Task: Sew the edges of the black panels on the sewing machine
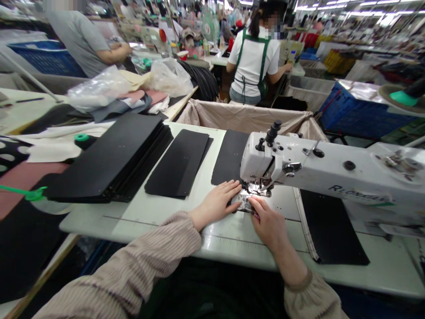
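A white sewing machine (318, 173) reaches in from the right, its needle and presser foot above the metal needle plate (257, 189). On the left of the foot, my left hand (219, 201) lies with fingers stretched out, their tips at the near edge of a black panel (227, 157) and beside the plate. My right hand (269, 221) is at the plate's front, fingers bent and pressed together at the metal parts; what they hold, if anything, is hidden. The black panel lies flat behind the needle, partly covered by the machine head.
To the left are a small pile of black panels (179, 164) and a taller stack (113, 159). Another black piece (332, 226) lies under the machine arm. Behind the table hangs a beige cloth-lined bin (245, 116). Two people sit working farther back, near a blue crate (345, 106).
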Available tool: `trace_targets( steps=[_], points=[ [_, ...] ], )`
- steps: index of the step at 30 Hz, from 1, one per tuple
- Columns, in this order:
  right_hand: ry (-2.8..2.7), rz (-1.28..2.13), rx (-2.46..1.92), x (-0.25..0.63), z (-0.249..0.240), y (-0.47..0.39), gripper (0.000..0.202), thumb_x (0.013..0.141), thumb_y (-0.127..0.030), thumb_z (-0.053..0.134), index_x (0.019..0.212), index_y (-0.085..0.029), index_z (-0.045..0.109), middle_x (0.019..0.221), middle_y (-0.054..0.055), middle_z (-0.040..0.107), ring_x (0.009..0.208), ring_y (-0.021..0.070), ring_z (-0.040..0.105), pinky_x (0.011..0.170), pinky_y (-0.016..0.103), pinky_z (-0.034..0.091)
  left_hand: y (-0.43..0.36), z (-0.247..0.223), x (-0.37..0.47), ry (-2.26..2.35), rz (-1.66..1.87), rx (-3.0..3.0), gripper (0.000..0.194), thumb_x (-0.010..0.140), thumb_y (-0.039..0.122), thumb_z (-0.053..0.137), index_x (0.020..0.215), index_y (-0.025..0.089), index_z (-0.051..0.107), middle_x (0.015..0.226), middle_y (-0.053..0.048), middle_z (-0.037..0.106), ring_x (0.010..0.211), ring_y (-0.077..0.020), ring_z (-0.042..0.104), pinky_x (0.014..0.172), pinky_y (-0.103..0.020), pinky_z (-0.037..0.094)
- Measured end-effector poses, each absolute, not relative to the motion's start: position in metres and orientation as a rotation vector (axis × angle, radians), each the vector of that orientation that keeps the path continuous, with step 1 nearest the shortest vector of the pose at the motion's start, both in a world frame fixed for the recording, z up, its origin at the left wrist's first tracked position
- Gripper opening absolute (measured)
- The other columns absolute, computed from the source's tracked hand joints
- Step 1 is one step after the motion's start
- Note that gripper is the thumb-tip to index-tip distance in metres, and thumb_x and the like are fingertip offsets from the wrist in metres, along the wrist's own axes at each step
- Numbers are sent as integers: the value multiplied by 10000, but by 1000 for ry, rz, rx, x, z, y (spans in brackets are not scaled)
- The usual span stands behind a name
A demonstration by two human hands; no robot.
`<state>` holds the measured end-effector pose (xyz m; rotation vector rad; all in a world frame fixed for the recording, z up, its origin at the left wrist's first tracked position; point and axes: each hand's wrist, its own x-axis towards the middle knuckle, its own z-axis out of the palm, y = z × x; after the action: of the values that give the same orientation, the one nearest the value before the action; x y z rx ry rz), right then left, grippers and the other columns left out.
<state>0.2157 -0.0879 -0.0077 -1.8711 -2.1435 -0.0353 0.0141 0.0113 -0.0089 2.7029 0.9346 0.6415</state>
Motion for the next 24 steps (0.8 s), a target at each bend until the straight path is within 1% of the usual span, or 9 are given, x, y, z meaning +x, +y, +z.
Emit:
trace_targets(
  steps=[3,9,17,21,24],
  points=[
    [-2141,-22,-1863,216,-7,-88,460,933,-225,484,1391,-260,503,1439,21,542,1042,199,664,756,287,549,12,-8,16,944,628,2713,509,978,425,498,1430,191,476,1496,-90,467,1397,-255,412,1155,-438,347],
    [-2133,-3,-1859,216,-6,-88,452,932,-217,484,1382,-252,510,1436,18,544,1054,202,659,767,297,548,11,-11,20,972,632,2735,547,973,449,493,1445,176,450,1504,-106,453,1415,-270,384,1164,-450,325],
    [-2135,0,-1874,215,-5,-87,455,923,-214,493,1375,-258,515,1430,17,548,1015,197,671,757,301,549,10,-12,21,978,667,2740,490,979,392,485,1422,182,480,1474,-97,492,1376,-269,440,1145,-446,351],
    [-2126,6,-1883,215,-5,-87,454,920,-226,496,1372,-254,518,1422,29,554,1031,209,663,761,306,549,9,-13,21,999,661,2741,524,961,391,510,1437,176,466,1492,-104,469,1382,-270,428,1151,-439,343],
    [-2111,14,-1889,214,-5,-87,457,915,-226,498,1370,-258,521,1413,40,560,1024,212,664,769,303,545,11,-14,21,996,661,2740,529,955,397,519,1440,192,468,1499,-91,460,1387,-269,416,1152,-431,338]
  ],
)
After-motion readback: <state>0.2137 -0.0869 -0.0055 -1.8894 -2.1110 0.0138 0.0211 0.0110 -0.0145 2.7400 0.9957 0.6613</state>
